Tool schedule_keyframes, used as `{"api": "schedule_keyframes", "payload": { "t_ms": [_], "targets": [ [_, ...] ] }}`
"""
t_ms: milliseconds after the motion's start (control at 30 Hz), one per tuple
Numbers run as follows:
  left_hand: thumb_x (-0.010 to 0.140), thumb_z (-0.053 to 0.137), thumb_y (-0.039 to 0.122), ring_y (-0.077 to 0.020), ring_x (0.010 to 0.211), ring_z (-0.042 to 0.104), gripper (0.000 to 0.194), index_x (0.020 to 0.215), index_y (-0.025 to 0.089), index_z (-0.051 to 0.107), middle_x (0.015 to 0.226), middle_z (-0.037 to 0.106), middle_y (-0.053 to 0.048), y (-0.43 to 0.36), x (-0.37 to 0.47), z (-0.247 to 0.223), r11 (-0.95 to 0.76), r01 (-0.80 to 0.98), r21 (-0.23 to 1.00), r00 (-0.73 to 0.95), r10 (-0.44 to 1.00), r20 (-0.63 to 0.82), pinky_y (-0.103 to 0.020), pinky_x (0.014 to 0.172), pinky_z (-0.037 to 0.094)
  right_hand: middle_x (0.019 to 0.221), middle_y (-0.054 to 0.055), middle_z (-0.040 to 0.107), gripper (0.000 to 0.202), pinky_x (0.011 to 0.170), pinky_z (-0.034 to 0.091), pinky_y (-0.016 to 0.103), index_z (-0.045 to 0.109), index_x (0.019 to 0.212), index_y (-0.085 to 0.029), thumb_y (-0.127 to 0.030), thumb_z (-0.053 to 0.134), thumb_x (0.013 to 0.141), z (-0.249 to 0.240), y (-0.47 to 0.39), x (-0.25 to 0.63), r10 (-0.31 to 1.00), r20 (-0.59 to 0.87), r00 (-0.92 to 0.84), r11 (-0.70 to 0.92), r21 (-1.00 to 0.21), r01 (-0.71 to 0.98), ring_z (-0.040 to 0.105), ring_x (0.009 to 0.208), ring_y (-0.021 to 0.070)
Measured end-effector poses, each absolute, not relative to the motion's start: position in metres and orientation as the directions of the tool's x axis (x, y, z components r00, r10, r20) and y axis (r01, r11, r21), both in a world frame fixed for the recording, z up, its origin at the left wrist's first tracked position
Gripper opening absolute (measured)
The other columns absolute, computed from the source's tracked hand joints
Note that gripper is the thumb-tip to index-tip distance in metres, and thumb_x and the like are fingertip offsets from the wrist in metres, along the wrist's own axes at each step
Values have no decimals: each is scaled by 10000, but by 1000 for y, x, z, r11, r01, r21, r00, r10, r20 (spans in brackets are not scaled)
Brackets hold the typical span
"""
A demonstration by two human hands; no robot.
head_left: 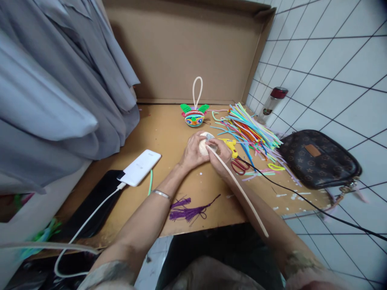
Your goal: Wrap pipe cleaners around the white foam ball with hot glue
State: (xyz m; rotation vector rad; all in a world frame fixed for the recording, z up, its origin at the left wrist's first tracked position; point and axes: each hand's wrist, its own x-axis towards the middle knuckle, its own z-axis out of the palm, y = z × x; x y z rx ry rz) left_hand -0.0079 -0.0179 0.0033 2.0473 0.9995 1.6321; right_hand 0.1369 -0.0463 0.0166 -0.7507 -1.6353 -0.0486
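Note:
My left hand (192, 152) is closed around a cream, rounded coil (203, 149) with a greyish, shiny spot on top. My right hand (220, 158) pinches a cream pipe cleaner (242, 191) against that coil. The pipe cleaner's long tail hangs over my right forearm towards me. Fingers partly hide where the two meet. Beyond the hands stands a finished-looking lion-head ornament (194, 118) in bright colours, with green ears and a cream loop on top. A yellow glue gun (230, 147) lies just right of my right hand, beside red-handled scissors (240, 166).
Many coloured pipe cleaners (254, 129) are heaped at the right, near a brown bag (320, 159) and a bottle (272, 104). A black cord crosses the right side. Purple tassels (189, 211) lie in front; a white power bank (141, 167) and grey curtain (60, 80) are left.

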Motion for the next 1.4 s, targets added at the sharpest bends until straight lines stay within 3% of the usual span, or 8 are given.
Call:
{"api": "schedule_keyframes", "payload": {
  "t_ms": [133,233,300,367,433,533,733,1400],
  "targets": [
    [551,938,353,-344,1294,626,674,1106,217,581,1319,633,-125,-14,-11,0,-680,238,693,40,720,693,-509,1119,498,1073,77,784,243,958,599,372,660,1196,-230,-228,527,992,19,-47,138,379,917,-126,816,-267,513,735,1043,215],
    [528,948,376,-329,1301,632,736,1121,231,536,1356,611,-140,-10,-14,-3,-645,184,742,1,755,656,-506,1111,514,1202,116,748,306,1057,539,449,647,1242,-220,-245,477,989,20,-45,149,449,878,-166,736,-258,626,681,1177,252],
    [503,953,364,-324,1317,624,768,1122,233,518,1382,601,-140,-8,-16,-4,-616,162,771,-17,780,626,-508,1126,501,1218,150,726,328,1070,503,501,651,1238,-196,-280,469,979,23,-42,161,558,828,-50,559,-331,760,648,1203,294],
    [479,953,340,-322,1327,616,782,1115,230,511,1384,606,-129,-6,-19,-3,-586,151,796,-22,803,595,-511,1149,478,1230,189,701,361,1055,481,531,651,1243,-152,-321,468,983,28,-41,173,702,705,107,269,-401,876,620,1216,336],
    [465,954,334,-322,1320,617,792,1109,225,507,1383,611,-125,-5,-20,-3,-557,124,821,-16,827,563,-512,1161,464,1238,243,680,428,1033,473,537,660,1228,-78,-389,484,993,33,-41,182,818,539,200,6,-357,934,611,1210,381],
    [434,974,361,-322,1315,617,850,1123,223,495,1396,605,-132,-3,-21,-5,-526,48,849,13,850,526,-507,1175,447,1251,286,668,578,1005,477,507,655,1227,-1,-510,515,991,38,-43,187,917,315,243,-176,-227,958,617,1198,410],
    [385,1010,429,-325,1319,608,931,1127,224,488,1399,603,-143,0,-23,-9,-487,-63,871,76,868,491,-495,1180,435,1316,279,661,699,975,502,431,623,1306,1,-593,600,939,35,-37,183,930,207,303,-265,-194,945,649,1207,381],
    [395,1012,467,-315,1309,608,934,1135,232,492,1387,600,-134,4,-31,-10,-518,-46,854,73,851,520,-493,1166,447,1136,225,765,513,818,518,369,689,1248,-86,-430,619,875,50,-31,183,868,195,457,-350,-412,841,731,1065,354]
  ]
}}
